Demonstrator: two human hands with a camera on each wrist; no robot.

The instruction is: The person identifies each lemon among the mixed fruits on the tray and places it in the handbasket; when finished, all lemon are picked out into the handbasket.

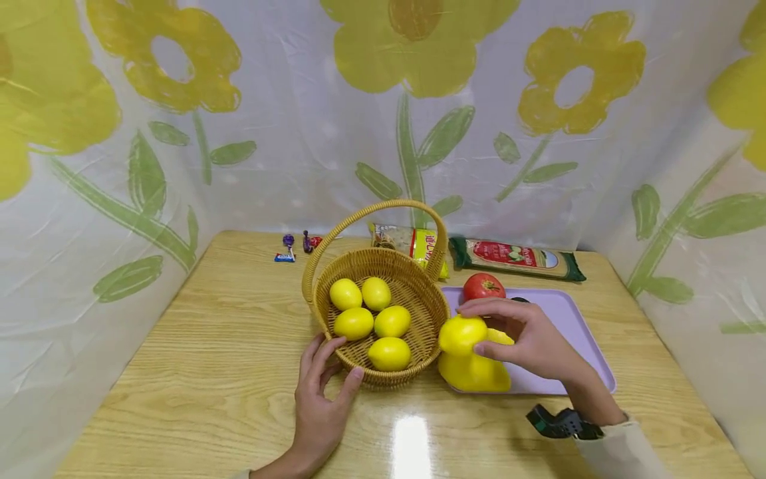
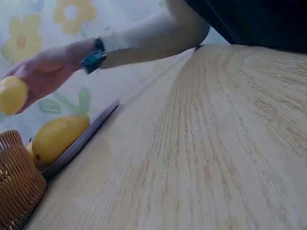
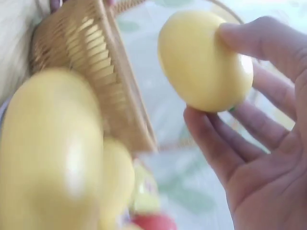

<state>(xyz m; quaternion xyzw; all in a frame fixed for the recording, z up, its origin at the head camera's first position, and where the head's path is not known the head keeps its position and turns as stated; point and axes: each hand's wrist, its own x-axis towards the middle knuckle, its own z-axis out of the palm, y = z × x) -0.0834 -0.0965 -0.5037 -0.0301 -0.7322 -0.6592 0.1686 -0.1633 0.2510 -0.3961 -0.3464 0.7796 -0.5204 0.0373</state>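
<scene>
My right hand (image 1: 529,336) pinches a yellow lemon (image 1: 463,334) between thumb and fingers, just outside the basket's right rim and above a purple tray. In the right wrist view the lemon (image 3: 204,60) is held at the fingertips. Several lemons (image 1: 389,354) lie inside the round wicker basket (image 1: 426,303), which has a tall arched handle. At the basket's front left, my left hand (image 1: 323,402) touches the rim and outer wall with spread fingers. Large yellow mango-like fruits (image 1: 473,376) rest on the tray (image 1: 568,319), partly hidden beneath the held lemon and right hand.
A red pomegranate-like fruit (image 1: 483,286) sits at the tray's back, beside a dark item mostly covered by the hand. Behind stand a yellow-and-clear food packet (image 1: 413,243) and a green-ended noodle packet (image 1: 517,258). Small wrapped candies (image 1: 287,247) lie back left.
</scene>
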